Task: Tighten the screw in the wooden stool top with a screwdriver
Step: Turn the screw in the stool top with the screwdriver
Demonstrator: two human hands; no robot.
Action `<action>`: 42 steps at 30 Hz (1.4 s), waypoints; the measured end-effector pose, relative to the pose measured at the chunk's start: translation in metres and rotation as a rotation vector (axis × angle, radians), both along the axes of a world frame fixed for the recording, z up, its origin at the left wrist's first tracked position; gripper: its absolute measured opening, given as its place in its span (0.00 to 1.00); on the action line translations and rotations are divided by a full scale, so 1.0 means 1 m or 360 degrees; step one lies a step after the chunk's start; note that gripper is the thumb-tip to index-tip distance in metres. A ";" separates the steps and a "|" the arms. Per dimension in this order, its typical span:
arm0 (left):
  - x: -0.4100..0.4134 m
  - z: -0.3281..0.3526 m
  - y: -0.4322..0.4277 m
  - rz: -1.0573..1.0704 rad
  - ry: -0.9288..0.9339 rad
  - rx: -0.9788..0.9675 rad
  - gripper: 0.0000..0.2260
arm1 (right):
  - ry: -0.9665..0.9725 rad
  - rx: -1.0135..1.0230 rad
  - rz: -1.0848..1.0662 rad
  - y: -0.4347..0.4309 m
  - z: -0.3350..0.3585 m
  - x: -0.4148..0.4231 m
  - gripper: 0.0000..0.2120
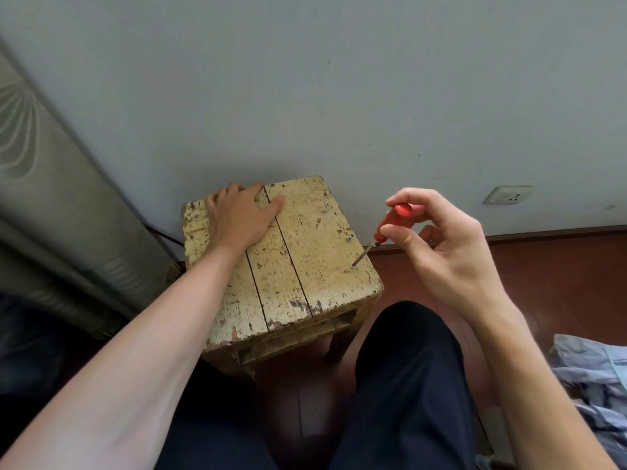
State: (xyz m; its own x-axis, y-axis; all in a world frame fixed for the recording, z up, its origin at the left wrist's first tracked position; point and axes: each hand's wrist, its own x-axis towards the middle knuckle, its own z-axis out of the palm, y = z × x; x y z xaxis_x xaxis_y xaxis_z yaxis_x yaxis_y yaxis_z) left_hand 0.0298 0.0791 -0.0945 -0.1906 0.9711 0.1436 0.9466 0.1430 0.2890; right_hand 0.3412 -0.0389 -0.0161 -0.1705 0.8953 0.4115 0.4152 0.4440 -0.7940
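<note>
left hand [242, 215] lies flat, fingers relaxed, on far-left corner of stool top [315, 259], likely steadying it. right hand [441, 242] pinches red screwdriver [390, 222] by fingertips, tilted so tip meets screw [353, 266] near right edge.

Dark navy trousers [407, 385] are worn, seen at bottom centre; the arms are left bare from left hand [241, 215] and right hand [441, 245] downward.
</note>
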 end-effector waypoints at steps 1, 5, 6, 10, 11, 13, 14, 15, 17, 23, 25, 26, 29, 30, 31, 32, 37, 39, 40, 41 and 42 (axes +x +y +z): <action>0.000 0.000 0.000 0.0000 -0.0004 0.0001 0.35 | 0.0002 0.0009 -0.0037 -0.001 -0.001 -0.001 0.15; -0.001 0.000 0.000 0.0003 -0.0003 -0.0005 0.35 | -0.0115 0.0120 -0.0027 -0.003 0.000 -0.001 0.19; 0.000 0.001 0.000 0.0001 -0.0003 -0.0007 0.35 | -0.0174 0.0161 0.0013 -0.002 0.001 0.001 0.20; 0.000 0.001 -0.001 0.0001 0.0005 0.0003 0.35 | -0.0275 0.0126 0.0223 0.001 0.005 0.010 0.24; 0.000 0.001 -0.001 -0.0001 0.0007 0.0004 0.35 | -0.0266 0.0095 0.0263 0.001 0.005 0.011 0.25; 0.000 0.001 -0.001 0.0001 0.0006 0.0005 0.35 | -0.0195 0.0036 0.0305 0.001 0.004 0.010 0.25; 0.000 0.001 -0.001 0.0003 0.0003 0.0005 0.35 | -0.0150 0.0021 0.0302 0.001 0.003 0.009 0.25; 0.000 0.001 -0.001 0.0005 -0.0003 0.0005 0.35 | -0.0112 0.0015 0.0283 0.001 0.003 0.009 0.24; 0.000 0.001 -0.001 0.0003 -0.0010 0.0012 0.35 | -0.0052 0.0014 0.0217 0.002 0.003 0.008 0.21; 0.000 -0.001 -0.001 0.0002 -0.0004 0.0018 0.36 | -0.0033 0.0148 -0.0013 0.000 0.004 -0.005 0.14; 0.000 -0.001 -0.001 0.0001 0.0000 0.0017 0.36 | -0.0038 0.0178 -0.0082 -0.001 0.003 -0.009 0.14; 0.000 -0.001 -0.001 0.0001 0.0002 0.0017 0.36 | -0.0034 0.0194 -0.0102 -0.001 0.003 -0.010 0.15; 0.000 0.000 0.000 0.0001 0.0015 0.0017 0.36 | -0.0066 0.0258 -0.0101 -0.002 -0.001 -0.008 0.17; 0.000 0.000 0.000 0.0002 0.0018 0.0018 0.36 | -0.0101 0.0266 -0.0064 -0.001 -0.002 -0.006 0.19; 0.000 0.000 0.000 0.0002 0.0019 0.0019 0.36 | -0.0127 0.0246 0.0000 0.000 -0.003 -0.002 0.21; 0.000 -0.001 0.000 0.0003 0.0020 0.0019 0.36 | -0.0139 0.0199 0.0078 0.000 -0.003 0.003 0.22; -0.001 -0.002 0.000 0.0005 0.0022 0.0016 0.36 | 0.0012 -0.0077 0.0370 0.000 -0.003 0.010 0.24; -0.001 -0.002 0.000 0.0003 0.0028 0.0019 0.36 | 0.0065 -0.0074 0.0367 0.000 -0.003 0.007 0.22; 0.000 -0.001 0.001 0.0003 0.0030 0.0018 0.36 | 0.0070 -0.0049 0.0335 0.001 -0.003 0.006 0.21; 0.000 -0.001 0.001 0.0004 0.0029 0.0016 0.36 | 0.0069 -0.0015 0.0290 0.001 -0.003 0.005 0.19; 0.000 -0.001 0.001 0.0004 0.0027 0.0013 0.36 | 0.0068 0.0022 0.0233 0.001 -0.002 0.003 0.18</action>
State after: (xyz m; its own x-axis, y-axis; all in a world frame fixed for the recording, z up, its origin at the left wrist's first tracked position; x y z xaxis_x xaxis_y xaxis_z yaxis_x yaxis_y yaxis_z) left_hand 0.0296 0.0797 -0.0954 -0.1905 0.9695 0.1545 0.9511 0.1432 0.2737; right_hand 0.3447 -0.0376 -0.0183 -0.2811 0.8562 0.4335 0.3110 0.5086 -0.8028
